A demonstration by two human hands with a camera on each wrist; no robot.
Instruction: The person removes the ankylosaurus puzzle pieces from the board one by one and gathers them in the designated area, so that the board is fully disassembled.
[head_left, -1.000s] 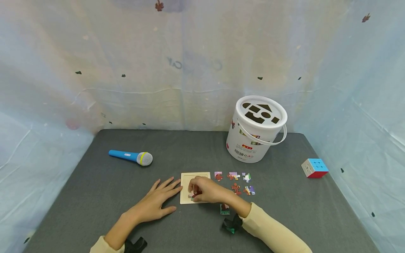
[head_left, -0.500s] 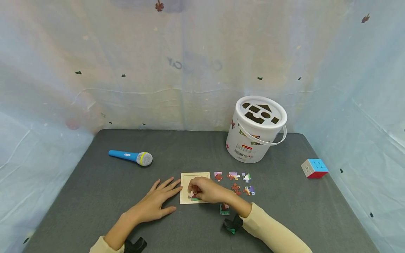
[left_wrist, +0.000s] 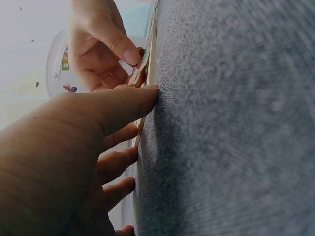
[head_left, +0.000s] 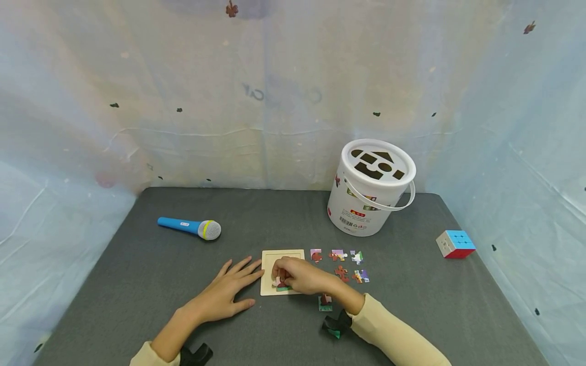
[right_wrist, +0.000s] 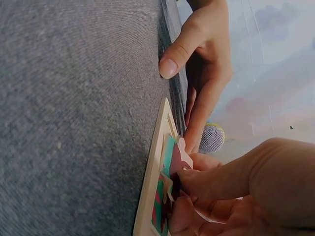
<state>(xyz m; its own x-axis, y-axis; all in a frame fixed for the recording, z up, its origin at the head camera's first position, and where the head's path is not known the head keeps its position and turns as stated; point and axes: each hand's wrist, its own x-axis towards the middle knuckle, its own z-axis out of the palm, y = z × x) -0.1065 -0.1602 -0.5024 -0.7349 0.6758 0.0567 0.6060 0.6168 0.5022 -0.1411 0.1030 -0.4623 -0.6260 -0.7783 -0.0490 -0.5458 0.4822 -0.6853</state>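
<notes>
My right hand [head_left: 299, 274] is over the pale wooden puzzle tray [head_left: 268, 258], thumb and fingers pinching a jigsaw piece [right_wrist: 175, 161]. That piece is dark red and pink with a green edge, and sits tilted at the tray's near part in the right wrist view. Beside it, low in the tray, another green and dark red piece [right_wrist: 158, 204] shows, partly covered by the fingers. My left hand [head_left: 224, 292] lies palm down on the grey table, fingers spread, fingertips right at the tray's left edge.
Several loose jigsaw pieces [head_left: 341, 272] lie right of the tray, one piece [head_left: 325, 307] near the right wrist. Behind them stands a white lidded bucket [head_left: 366, 203]. A blue toy microphone [head_left: 183, 224] lies at the back left, a puzzle cube [head_left: 455, 244] at the far right.
The right fingers have shifted slightly over the tray, and more of the green edge of the puzzle shows below them. The left hand has not moved.
</notes>
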